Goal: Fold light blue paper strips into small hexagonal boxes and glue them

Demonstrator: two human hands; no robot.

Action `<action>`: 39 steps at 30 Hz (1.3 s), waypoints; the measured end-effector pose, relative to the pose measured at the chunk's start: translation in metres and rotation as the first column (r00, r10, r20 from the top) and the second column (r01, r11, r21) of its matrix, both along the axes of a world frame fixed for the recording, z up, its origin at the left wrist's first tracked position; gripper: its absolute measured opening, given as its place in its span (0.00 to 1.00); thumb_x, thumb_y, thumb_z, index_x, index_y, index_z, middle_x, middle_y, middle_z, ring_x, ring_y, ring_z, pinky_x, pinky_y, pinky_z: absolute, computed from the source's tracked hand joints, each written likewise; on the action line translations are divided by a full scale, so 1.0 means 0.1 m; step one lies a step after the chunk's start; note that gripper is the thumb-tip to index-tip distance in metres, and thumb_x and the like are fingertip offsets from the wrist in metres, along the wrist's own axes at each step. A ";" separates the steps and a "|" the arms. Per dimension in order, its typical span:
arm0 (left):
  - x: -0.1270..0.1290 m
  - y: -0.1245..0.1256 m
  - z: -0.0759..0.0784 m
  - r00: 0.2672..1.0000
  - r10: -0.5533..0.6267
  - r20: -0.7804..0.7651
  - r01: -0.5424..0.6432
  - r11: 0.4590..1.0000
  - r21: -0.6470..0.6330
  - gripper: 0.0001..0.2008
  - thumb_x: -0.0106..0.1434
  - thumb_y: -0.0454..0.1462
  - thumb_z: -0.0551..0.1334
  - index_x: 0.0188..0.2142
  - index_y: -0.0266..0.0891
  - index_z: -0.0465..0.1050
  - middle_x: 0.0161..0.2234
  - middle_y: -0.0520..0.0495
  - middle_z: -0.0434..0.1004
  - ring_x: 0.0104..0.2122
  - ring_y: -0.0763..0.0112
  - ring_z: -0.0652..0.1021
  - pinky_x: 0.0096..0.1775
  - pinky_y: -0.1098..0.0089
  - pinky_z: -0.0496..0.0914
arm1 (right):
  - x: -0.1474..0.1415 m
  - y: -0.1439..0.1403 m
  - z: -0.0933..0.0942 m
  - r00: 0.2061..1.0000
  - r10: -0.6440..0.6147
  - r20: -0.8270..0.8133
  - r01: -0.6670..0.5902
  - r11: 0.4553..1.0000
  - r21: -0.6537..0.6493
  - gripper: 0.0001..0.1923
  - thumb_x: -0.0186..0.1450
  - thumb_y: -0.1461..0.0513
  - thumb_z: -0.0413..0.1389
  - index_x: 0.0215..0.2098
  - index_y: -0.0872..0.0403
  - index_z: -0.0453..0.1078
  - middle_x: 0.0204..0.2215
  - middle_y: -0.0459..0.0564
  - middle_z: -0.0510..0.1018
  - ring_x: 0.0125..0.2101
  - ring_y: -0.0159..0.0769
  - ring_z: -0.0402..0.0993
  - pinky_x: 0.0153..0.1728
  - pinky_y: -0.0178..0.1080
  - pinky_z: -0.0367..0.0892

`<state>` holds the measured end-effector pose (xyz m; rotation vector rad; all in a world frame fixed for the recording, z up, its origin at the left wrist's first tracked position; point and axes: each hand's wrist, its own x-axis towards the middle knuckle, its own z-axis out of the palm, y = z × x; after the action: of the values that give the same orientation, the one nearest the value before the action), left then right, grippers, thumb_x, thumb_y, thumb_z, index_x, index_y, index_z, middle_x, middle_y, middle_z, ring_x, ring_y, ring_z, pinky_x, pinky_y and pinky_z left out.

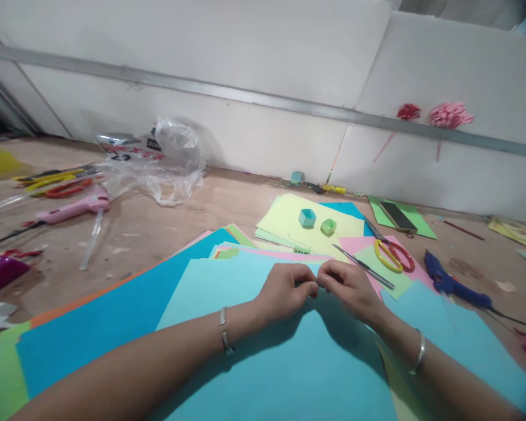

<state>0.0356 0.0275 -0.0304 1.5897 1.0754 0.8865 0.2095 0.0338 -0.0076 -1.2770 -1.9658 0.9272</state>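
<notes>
Above a light blue sheet of paper, my left hand and my right hand meet fingertip to fingertip. Both are closed in a pinch around something small and dark that the fingers mostly hide; its kind cannot be made out. Just beyond the hands, a small green folded paper strip lies at the edge of the stack. A craft knife rests to the right of my right hand, beside scissors with red and yellow handles. Farther back, a blue folded paper cup and a green one stand on pale yellow paper.
A blue glue gun lies at the right, and a pink glue gun at the left near pliers. A crumpled plastic bag sits by the wall. A phone rests on green paper. Two paper flowers lean on the wall.
</notes>
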 end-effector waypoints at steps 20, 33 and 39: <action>-0.03 0.04 -0.02 0.994 0.081 -0.076 -0.076 0.995 0.062 0.09 0.54 0.40 0.63 0.24 0.37 0.77 0.22 0.49 0.77 0.25 0.70 0.72 0.30 0.70 0.64 | 0.01 0.02 -0.05 0.997 -0.036 -0.073 0.036 0.999 -0.014 0.06 0.56 0.67 0.58 0.25 0.55 0.78 0.20 0.44 0.77 0.22 0.29 0.70 0.25 0.31 0.63; 0.00 0.00 0.05 0.909 0.087 0.408 0.085 0.920 -0.384 0.22 0.45 0.52 0.74 0.26 0.37 0.74 0.24 0.47 0.78 0.24 0.73 0.74 0.29 0.72 0.67 | 0.50 0.33 0.40 0.895 -0.284 0.344 0.254 0.958 0.129 0.11 0.68 0.62 0.52 0.40 0.55 0.77 0.39 0.52 0.82 0.41 0.34 0.77 0.42 0.33 0.66; -0.01 0.02 0.08 0.922 0.135 0.362 -0.053 0.972 -0.229 0.18 0.44 0.48 0.75 0.23 0.35 0.77 0.24 0.50 0.74 0.24 0.76 0.69 0.26 0.75 0.64 | 1.26 0.69 0.32 0.609 -0.463 0.644 0.463 0.867 0.186 0.10 0.62 0.60 0.58 0.35 0.60 0.75 0.37 0.67 0.79 0.44 0.52 0.75 0.42 0.43 0.64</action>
<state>0.0348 0.0296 -0.0221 1.1374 0.9411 1.0519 0.3356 0.1031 0.0244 -2.2198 -1.9272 0.1832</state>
